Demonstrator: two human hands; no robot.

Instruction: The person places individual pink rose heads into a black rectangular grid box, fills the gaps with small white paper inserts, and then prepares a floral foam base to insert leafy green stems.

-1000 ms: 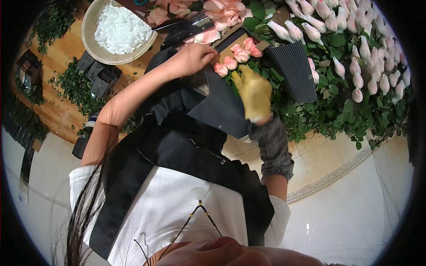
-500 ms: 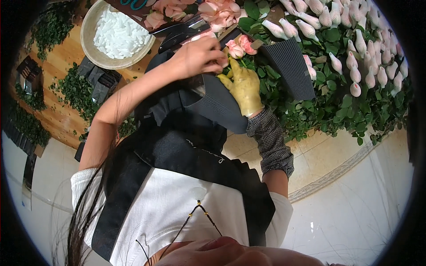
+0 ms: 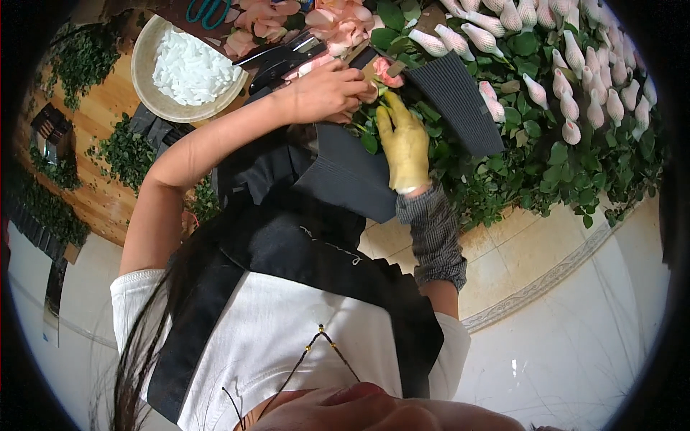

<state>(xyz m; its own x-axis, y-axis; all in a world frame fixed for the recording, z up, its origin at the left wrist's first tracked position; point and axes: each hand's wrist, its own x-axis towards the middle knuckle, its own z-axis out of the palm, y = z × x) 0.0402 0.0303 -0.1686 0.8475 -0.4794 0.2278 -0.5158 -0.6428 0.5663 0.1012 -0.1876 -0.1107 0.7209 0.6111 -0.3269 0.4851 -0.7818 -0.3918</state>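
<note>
My bare left hand (image 3: pixel 329 92) is closed, its fingertips curled round a pale pink rose bloom that they mostly cover. Just beside it, my right hand (image 3: pixel 405 142), in a yellow rubber glove, has thumb and fingers bent together at the green stem below that bloom. Another pink rose (image 3: pixel 389 72) stands right behind the gloved fingertips. Beneath my hands, a black corrugated sheet (image 3: pixel 352 176) lies across my lap, with green leaves poking out over its edge. A second black corrugated piece (image 3: pixel 458 104) leans to the right of the roses.
A bowl (image 3: pixel 140 72) of white pellets stands at the left, near a black-handled stapler-like tool (image 3: pixel 284 63) and teal-handled scissors (image 3: pixel 208 13). Loose pink petals (image 3: pixel 341 29) lie at the far middle. Many net-sleeved rosebuds (image 3: pixel 571 100) with leafy stems fill the right.
My left fingers have moved over one of the two roses, covering most of it. The gloved hand has shifted slightly, its fingers now straighter toward the stem. The view has shifted a little.
</note>
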